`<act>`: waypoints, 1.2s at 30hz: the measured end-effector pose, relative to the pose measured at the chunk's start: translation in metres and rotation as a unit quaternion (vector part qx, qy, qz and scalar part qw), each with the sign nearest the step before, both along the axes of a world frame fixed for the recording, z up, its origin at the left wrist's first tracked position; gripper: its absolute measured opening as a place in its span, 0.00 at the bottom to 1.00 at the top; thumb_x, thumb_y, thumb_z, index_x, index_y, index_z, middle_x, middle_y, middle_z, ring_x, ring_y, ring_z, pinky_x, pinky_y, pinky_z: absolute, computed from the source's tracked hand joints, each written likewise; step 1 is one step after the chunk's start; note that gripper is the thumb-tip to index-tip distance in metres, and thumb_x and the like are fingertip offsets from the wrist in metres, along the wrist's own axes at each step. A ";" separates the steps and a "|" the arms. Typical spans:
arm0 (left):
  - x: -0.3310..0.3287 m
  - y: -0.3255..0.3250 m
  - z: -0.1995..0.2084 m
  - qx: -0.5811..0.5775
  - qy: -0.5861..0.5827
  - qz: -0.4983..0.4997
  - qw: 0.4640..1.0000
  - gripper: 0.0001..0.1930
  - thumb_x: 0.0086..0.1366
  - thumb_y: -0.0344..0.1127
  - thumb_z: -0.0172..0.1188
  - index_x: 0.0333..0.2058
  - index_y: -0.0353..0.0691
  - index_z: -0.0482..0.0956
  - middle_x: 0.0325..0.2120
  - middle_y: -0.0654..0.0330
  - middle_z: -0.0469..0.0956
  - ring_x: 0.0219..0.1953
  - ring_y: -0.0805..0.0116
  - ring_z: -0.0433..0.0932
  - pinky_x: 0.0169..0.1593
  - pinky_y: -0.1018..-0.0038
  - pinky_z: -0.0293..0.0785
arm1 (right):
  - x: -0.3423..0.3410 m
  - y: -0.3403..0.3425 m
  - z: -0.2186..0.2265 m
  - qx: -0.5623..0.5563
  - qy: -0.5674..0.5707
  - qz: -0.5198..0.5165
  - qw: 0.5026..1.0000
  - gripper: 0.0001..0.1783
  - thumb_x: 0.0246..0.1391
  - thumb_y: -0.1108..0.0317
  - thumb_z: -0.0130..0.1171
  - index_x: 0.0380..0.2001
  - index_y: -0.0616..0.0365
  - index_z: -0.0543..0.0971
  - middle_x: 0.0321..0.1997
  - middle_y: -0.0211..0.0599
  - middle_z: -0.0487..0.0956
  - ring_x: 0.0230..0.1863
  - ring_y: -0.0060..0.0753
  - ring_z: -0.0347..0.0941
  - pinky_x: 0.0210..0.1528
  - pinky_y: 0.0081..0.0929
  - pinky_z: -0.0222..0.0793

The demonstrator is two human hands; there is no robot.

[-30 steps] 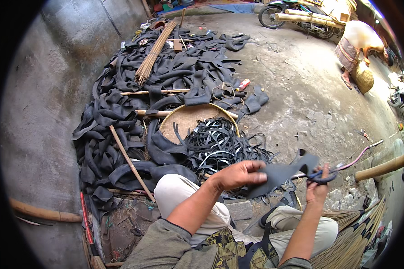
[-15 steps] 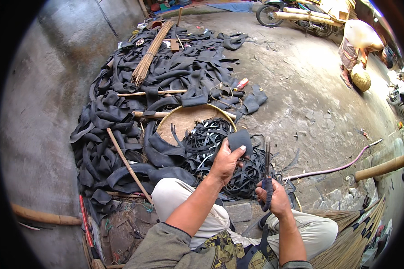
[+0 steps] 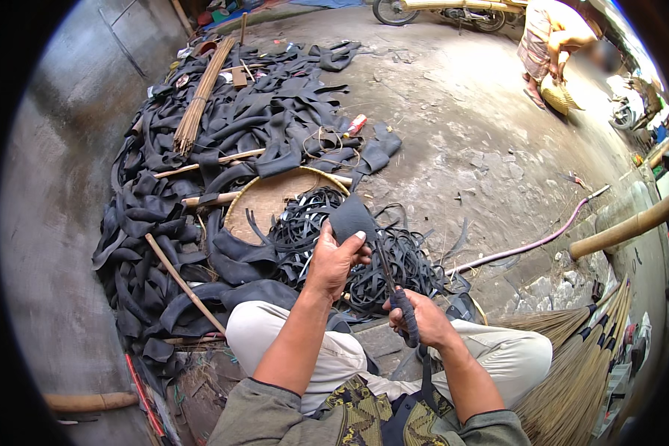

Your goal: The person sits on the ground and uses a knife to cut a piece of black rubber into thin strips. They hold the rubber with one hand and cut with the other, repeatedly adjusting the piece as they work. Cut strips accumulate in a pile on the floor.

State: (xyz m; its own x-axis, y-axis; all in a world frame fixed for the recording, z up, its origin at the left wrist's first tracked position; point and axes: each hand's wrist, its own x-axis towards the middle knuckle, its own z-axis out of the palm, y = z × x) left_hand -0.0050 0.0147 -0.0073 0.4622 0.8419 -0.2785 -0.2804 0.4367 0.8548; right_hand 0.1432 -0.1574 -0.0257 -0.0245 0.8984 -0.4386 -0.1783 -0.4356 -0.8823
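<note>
My left hand (image 3: 333,260) grips a dark piece of rubber sheet (image 3: 351,217), thumb on top of it. In my right hand (image 3: 422,318) are scissors (image 3: 403,308) whose handle is wrapped in dark cloth or tape. Their blades point up and to the left and reach the lower right edge of the rubber piece; whether they touch it I cannot tell. Below and behind both hands lies a heap of thin cut rubber strips (image 3: 394,273), partly resting on a round woven tray (image 3: 256,212).
Black rubber sheets (image 3: 234,130) are piled along the left wall, with a bundle of thin sticks (image 3: 203,97) on top. Straw brooms (image 3: 572,357) lie at the right, below a bamboo pole (image 3: 624,227). A person (image 3: 553,41) bends over a basket (image 3: 559,95) near a motorcycle (image 3: 453,13).
The scissors have tilted left, bringing the blades to the rubber piece. My right hand has moved closer to my left. The whole view has shifted, and the far person bends lower over the basket.
</note>
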 end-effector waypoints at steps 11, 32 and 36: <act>0.009 -0.015 -0.001 -0.013 0.009 -0.036 0.999 0.24 0.68 0.28 0.64 0.59 0.39 0.64 0.40 0.61 0.79 0.31 0.75 0.80 0.31 0.78 0.80 | 0.000 0.000 0.011 0.010 0.081 -0.033 0.996 0.23 0.60 0.47 0.68 0.38 0.58 0.76 0.26 0.21 0.73 0.25 0.15 0.68 0.29 0.20 0.68; 0.012 -0.019 0.003 0.008 -0.005 -0.041 0.999 0.23 0.68 0.26 0.62 0.59 0.38 0.65 0.39 0.62 0.79 0.32 0.76 0.79 0.32 0.79 0.79 | 0.002 0.000 0.011 0.011 0.140 -0.044 0.989 0.18 0.64 0.51 0.64 0.33 0.53 0.73 0.21 0.18 0.69 0.19 0.14 0.64 0.23 0.17 0.62; 0.013 -0.023 0.004 0.044 0.017 -0.064 0.997 0.24 0.67 0.26 0.63 0.59 0.39 0.66 0.38 0.63 0.78 0.31 0.77 0.77 0.32 0.79 0.76 | -0.003 0.003 0.012 0.022 0.048 -0.063 0.997 0.18 0.63 0.51 0.65 0.33 0.53 0.73 0.21 0.18 0.70 0.19 0.14 0.64 0.22 0.17 0.60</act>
State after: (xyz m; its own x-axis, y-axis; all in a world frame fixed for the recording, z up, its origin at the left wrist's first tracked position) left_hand 0.0076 -0.0083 -0.0030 0.5590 0.7986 -0.2231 -0.1981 0.3899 0.8993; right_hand 0.1399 -0.1549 -0.0141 0.0489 0.9154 -0.3996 -0.3140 -0.3657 -0.8761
